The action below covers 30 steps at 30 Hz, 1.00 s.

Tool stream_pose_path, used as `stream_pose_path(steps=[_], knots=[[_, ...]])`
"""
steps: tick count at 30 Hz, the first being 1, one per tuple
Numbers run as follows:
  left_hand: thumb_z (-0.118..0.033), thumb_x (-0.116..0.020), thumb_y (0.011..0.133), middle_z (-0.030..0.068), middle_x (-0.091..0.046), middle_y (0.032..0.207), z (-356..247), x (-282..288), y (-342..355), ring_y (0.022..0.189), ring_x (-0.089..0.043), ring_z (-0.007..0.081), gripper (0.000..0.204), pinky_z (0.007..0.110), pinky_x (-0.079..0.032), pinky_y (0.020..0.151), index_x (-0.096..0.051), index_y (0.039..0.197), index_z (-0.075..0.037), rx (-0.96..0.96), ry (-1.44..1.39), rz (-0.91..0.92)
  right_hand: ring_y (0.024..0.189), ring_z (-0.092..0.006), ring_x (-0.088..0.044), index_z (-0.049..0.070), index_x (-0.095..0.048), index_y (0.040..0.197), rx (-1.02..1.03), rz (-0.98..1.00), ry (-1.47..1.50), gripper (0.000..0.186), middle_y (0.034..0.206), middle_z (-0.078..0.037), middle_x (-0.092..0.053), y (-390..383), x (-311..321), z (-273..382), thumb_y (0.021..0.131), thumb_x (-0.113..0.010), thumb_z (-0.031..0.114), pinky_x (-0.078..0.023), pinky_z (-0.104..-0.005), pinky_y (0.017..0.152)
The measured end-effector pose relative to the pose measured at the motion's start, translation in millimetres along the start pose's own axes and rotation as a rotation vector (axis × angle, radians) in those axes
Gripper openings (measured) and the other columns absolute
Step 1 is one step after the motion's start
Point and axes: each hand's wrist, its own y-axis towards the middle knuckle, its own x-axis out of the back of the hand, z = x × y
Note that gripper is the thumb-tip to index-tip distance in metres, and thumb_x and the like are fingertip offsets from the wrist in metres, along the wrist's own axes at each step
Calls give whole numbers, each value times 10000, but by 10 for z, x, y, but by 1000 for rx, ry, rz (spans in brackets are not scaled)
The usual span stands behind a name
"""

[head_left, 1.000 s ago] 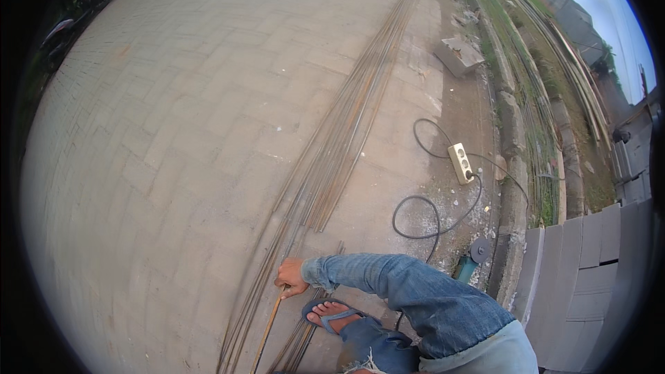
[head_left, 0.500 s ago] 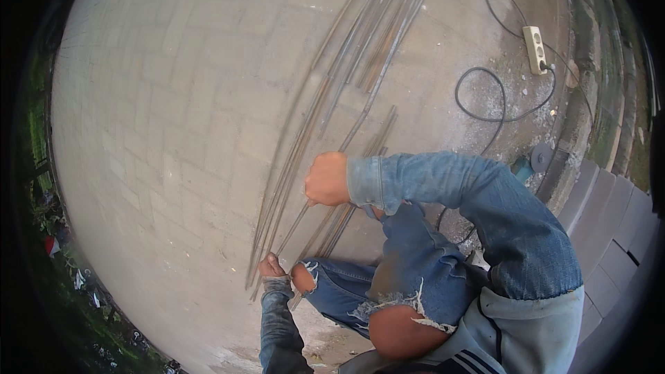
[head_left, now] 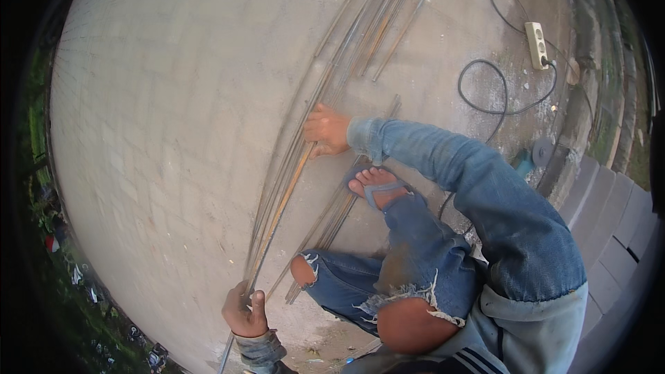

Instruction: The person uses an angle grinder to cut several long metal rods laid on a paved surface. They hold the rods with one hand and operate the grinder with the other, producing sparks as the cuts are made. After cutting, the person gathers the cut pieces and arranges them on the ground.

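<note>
Long thin metal rods (head_left: 289, 192) lie in a loose bundle across the paving, running from the far side toward me. My right hand (head_left: 327, 129) is closed over the bundle about midway along, its fingers curled across the rods. At the near end, my left hand (head_left: 246, 313) grips the rods with its thumb raised, and one rod end sticks out below it. How many rods each hand holds is hidden by the fingers. Beside my sandalled foot (head_left: 379, 185) lies a group of shorter rods (head_left: 334, 220).
Pale paving (head_left: 173, 125) stretches to the left. On the right are a white power strip (head_left: 536, 46), a looped black cable (head_left: 506, 90) and an angle grinder (head_left: 533, 157) with a grey disc. Grey blocks (head_left: 613, 208) line the right side, and greenery borders the left.
My right hand has moved farther away along the rods, and my left hand has come nearer to me. The rod they held apart now lies against the left bundle. My foot has come into view.
</note>
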Motion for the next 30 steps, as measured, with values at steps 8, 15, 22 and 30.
stream_pose_path(steps=[8,15,22,30], knots=[[-361,-624,826,63,-596,762,631,-757,-387,705,-544,124,450,267,-440,632,-593,1045,30,230,-161,258,876,-237,-473,92,-600,829,42,-87,-69,375,818,-53,-522,-312,-219,15,722,-642,448,-337,-406,883],[-373,-667,806,14,-532,592,416,-811,-921,562,-468,83,395,253,-386,524,-605,824,17,671,-466,591,889,-247,-478,93,-595,826,139,50,-46,358,813,-51,-502,-511,-58,-8,721,-630,433,-285,-495,981],[-349,-658,806,42,-407,459,592,-712,-1321,456,-347,117,427,330,-271,411,-526,599,0,542,68,-58,885,-238,-498,98,-607,837,88,-195,-61,318,802,-49,-504,-426,-244,7,676,-673,365,-253,-515,1033],[-409,-595,848,17,-396,546,280,-1240,-1844,557,-351,111,462,319,-279,493,-465,637,-18,502,-153,-355,897,-232,-551,88,-616,817,326,-428,-165,325,799,-45,-533,185,606,620,539,-707,230,-339,-513,998]])
